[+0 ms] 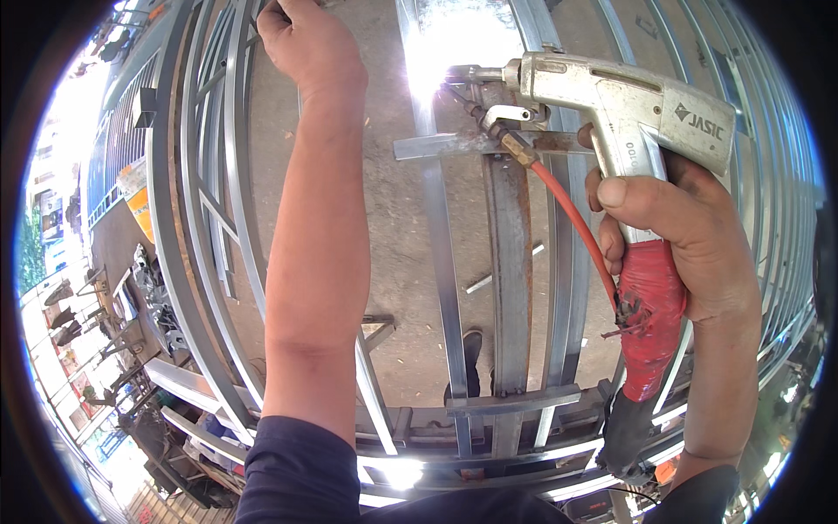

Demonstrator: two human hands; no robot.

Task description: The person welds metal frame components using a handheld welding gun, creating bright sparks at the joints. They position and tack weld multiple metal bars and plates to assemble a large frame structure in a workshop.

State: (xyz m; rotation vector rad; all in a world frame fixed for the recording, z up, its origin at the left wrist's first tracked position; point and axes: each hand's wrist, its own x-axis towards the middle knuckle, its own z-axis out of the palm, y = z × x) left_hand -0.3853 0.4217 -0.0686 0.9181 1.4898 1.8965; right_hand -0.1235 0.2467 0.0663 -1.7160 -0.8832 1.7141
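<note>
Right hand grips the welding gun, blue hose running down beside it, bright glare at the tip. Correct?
Not quite: the hose is red-orange, not blue, as the head view shows. The rest stands: the right hand grips the welding gun, with bright glare at its tip.

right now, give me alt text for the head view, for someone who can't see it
The right hand grips a pale welding torch pointing at a dazzling white glare over a metal bar. The left hand, fingers curled, is near the top edge. More metal bars run along both sides.
</note>
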